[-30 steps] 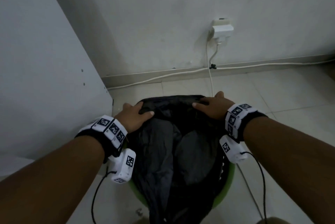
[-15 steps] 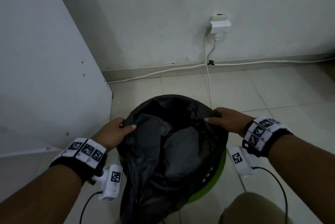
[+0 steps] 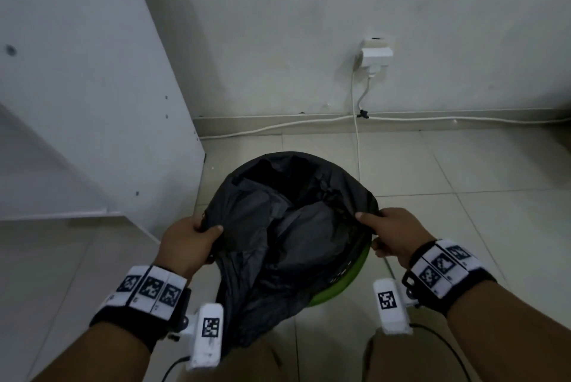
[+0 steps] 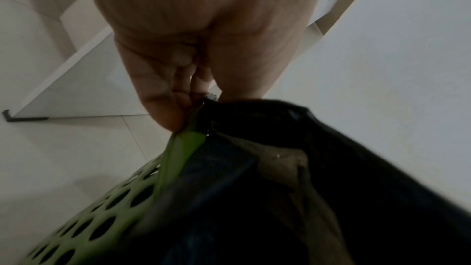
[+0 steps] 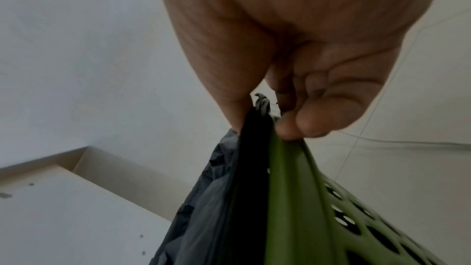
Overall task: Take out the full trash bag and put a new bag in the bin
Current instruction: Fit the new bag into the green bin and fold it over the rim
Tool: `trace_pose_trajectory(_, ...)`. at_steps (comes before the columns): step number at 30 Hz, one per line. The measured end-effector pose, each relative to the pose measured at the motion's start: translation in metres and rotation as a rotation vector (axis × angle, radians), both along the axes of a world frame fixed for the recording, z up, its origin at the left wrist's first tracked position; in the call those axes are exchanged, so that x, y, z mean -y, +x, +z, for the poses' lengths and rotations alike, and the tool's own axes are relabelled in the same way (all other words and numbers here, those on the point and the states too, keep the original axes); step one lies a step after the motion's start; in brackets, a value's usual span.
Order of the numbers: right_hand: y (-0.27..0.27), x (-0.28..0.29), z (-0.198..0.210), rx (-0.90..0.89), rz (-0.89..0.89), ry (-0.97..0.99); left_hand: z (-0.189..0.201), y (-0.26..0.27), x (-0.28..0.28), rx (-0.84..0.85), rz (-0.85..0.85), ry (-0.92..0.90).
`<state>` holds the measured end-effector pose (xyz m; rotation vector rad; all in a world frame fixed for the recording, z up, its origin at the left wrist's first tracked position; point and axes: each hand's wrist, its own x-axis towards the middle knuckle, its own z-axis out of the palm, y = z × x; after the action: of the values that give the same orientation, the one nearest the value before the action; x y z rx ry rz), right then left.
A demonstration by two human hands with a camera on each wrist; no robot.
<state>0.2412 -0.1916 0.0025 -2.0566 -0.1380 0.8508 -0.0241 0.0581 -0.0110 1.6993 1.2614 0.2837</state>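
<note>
Gripping black bag between hands — left hand | right hand pinching rim over green bin

Left of bin: blocked close by white cabinet panel.
Right: open tiled floor.
Behind: cables, wall.

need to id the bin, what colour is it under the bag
Lime green with round holes in its wall; the bin shows best in the left wrist view.

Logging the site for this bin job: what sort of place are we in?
Probably an indoor room corner in a home or office: tiled floor, a wall socket with a white cable along the skirting, and a white cabinet panel beside the green bin.
</note>
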Motion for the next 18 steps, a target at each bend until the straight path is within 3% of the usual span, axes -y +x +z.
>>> trace_pose_trajectory(4,-0.017,-0.006,-0.001,0.111,-0.076,0.090,0.003,-0.001,0.008,-0.001,0.083,0.169)
trace_pose_trajectory(7,-0.031,-0.018,-0.007,0.294,-0.044,0.035,0.013,0.005,0.017,0.080,0.129,0.211)
trace_pose_trajectory(18,-0.046,-0.026,-0.026,0.467,-0.172,-0.012,0.002,-0.005,0.041,0.209,0.294,-0.012)
